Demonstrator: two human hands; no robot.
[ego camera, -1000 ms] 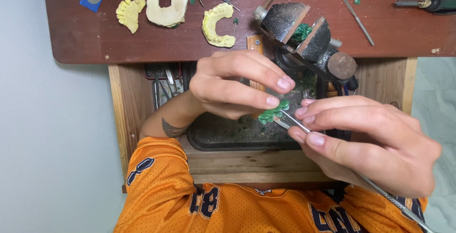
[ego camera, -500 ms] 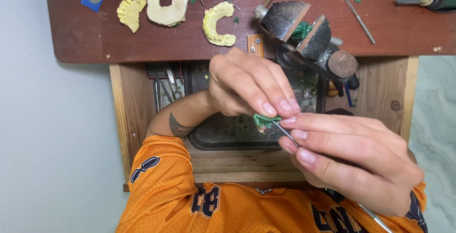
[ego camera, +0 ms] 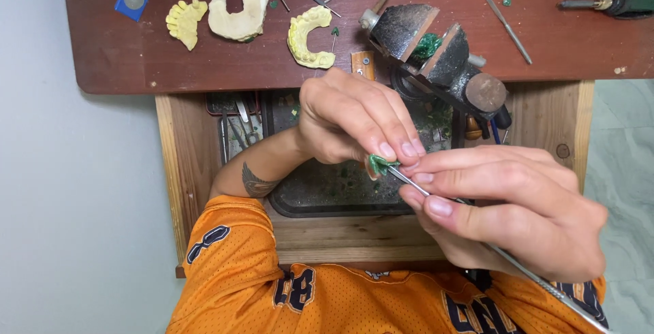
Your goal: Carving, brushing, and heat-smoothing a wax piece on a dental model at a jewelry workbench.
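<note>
- The left hand (ego camera: 354,126) pinched a small green wax piece (ego camera: 379,165) between thumb and fingertips, fingers curled narrow around it, apparently so the piece stayed steady and faced the tool.
- The piece sat just in front of the bench vise (ego camera: 439,58), nearer the person, above the dark tray (ego camera: 327,194) in the open drawer; green crumbs lay on that tray, so holding the work over it likely served to catch shavings.
- The right hand (ego camera: 504,208) gripped a thin metal carving tool (ego camera: 436,194) like a pen, fingers closed tight on the shaft, its tip touching the wax piece. The grip close to the tip looked chosen for fine control; the long handle ran back past the wrist.
- The two hands touched at the fingertips, seemingly bracing one another.
- The vise itself held a bit of green material (ego camera: 427,45) between its faces.
- To the left of the vise, on the brown benchtop (ego camera: 122,61), lay a yellow dental cast (ego camera: 306,34), a pale cast (ego camera: 238,14) and a smaller yellow cast (ego camera: 184,22), within reach, perhaps as references.
- To the right of the vise, a slim metal rod (ego camera: 501,15) rested on the bench.
</note>
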